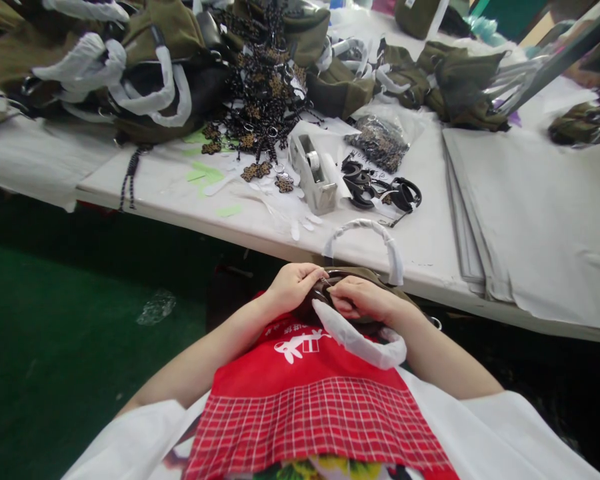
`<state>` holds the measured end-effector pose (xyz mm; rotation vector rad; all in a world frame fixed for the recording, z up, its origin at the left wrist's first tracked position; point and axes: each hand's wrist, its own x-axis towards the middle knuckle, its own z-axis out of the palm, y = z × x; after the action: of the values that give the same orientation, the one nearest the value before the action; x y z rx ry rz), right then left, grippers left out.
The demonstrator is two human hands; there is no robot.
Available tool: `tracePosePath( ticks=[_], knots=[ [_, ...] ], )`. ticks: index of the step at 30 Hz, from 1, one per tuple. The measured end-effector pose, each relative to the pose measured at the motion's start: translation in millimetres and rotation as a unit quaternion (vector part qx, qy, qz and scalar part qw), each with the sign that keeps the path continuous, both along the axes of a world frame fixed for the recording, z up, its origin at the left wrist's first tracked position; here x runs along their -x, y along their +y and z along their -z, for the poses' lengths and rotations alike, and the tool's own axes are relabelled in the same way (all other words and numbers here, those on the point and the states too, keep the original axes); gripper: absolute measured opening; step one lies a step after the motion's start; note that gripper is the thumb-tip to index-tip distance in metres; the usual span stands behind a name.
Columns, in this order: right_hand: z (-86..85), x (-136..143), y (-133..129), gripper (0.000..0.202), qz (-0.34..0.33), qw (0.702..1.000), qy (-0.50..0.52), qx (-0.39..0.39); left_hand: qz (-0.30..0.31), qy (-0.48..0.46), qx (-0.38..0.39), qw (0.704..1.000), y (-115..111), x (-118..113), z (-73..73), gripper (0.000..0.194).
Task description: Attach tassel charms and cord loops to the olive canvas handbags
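The bag (375, 274) sits on the person's lap, just off the front edge of the bench (430, 263). The left hand (297, 285) and right hand (363, 297) meet at its zip (336, 273), fingertips closed on what looks like a thin strand (326, 281), too small to name. Such fine work probably calls for a steady left pinch, small right-hand movements, and the near wrapped handle (360, 343) kept clear of the fingers so the opening stays in sight.

Left hand (295, 287) and right hand (361, 297) close together at mid-body; fingertips pinched, nearly meeting. Both elbows bent, forearms angled inward.
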<state>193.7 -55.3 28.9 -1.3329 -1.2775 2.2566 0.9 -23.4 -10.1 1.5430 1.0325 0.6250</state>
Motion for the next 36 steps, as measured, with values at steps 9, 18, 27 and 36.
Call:
tracePosePath(
  ticks=[9,18,27,36],
  knots=[
    [-6.1,2.9,1.1,0.043,-0.006,1.0,-0.025,-0.003,0.007,0.009,-0.019,1.0,2.0,0.3,1.3,0.033],
    [-6.8,7.6,1.7,0.041,0.03,0.999,-0.014,0.008,0.022,0.015,-0.034,0.999,1.6,1.3,5.5,0.034],
    [-2.9,5.5,0.6,0.041,0.016,1.0,0.008,0.002,0.02,0.017,-0.037,0.999,2.3,1.7,3.8,0.03],
    [0.6,9.3,1.7,0.033,0.036,0.999,-0.03,-0.016,0.02,0.026,-0.045,0.998,0.6,0.8,-4.7,0.03]
  ],
)
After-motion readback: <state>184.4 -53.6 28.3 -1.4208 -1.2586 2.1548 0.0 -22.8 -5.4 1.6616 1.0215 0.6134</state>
